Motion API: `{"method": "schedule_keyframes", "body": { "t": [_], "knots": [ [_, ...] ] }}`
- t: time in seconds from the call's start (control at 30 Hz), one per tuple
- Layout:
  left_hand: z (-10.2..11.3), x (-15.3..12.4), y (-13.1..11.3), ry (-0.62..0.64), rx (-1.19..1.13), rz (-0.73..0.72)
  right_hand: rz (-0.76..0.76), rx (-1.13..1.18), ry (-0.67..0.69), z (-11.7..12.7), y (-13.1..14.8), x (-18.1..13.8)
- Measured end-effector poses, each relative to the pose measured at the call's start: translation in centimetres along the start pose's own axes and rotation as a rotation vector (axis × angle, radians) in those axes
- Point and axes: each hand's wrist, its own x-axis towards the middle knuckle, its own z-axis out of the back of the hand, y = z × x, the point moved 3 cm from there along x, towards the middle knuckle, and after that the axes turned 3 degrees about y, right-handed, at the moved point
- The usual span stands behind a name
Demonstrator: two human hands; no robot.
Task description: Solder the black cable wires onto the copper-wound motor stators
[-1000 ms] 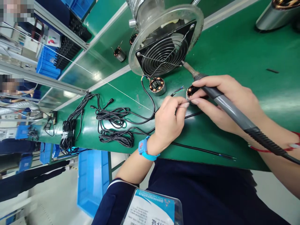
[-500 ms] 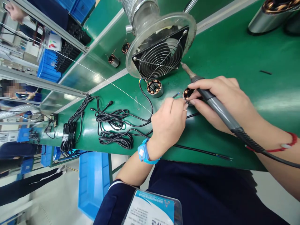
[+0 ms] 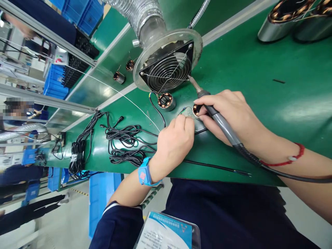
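Observation:
My right hand (image 3: 233, 116) grips a grey-handled soldering iron (image 3: 220, 122), its metal tip (image 3: 193, 83) pointing up toward the fan. Its fingers also rest on a small copper-wound stator (image 3: 196, 110) lying on the green table (image 3: 259, 79). My left hand (image 3: 175, 141), with a blue wrist strap (image 3: 144, 173), is closed in a pinch on thin wire leads (image 3: 184, 110) right beside that stator. A black cable (image 3: 215, 167) runs under my left wrist toward the table's front edge.
A fume-extraction fan (image 3: 167, 67) on a ribbed hose stands just behind the hands. Another stator (image 3: 165, 100) sits under it, two more (image 3: 119, 76) farther back. Coiled black cables (image 3: 124, 141) lie to the left. Large steel stators (image 3: 280, 19) stand top right. Blue crates (image 3: 101, 197) sit on the floor.
Both hands and the stator have shifted left and slightly down in view as the camera moved. The left hand's pinch has closed in tighter against the stator. The iron stays in the right hand.

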Motion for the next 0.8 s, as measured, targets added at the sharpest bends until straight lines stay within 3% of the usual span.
{"method": "schedule_keyframes", "body": {
  "t": [0.13,0.33,0.5,0.8],
  "knots": [
    [0.1,-0.1,-0.2,0.01,0.019,0.008,-0.043,0.021,0.029,0.0,-0.1,-0.1],
    [0.0,0.9,-1.5,-0.078,0.001,0.049,-0.101,0.036,0.08,-0.2,-0.1,-0.1],
    [-0.2,1.5,-1.7,-0.113,-0.018,0.06,-0.091,0.057,0.029,0.0,-0.1,-0.2],
    [-0.7,0.1,-0.6,-0.166,0.037,-0.036,-0.014,0.083,-0.041,0.3,-0.1,-0.5]
  ]
}}
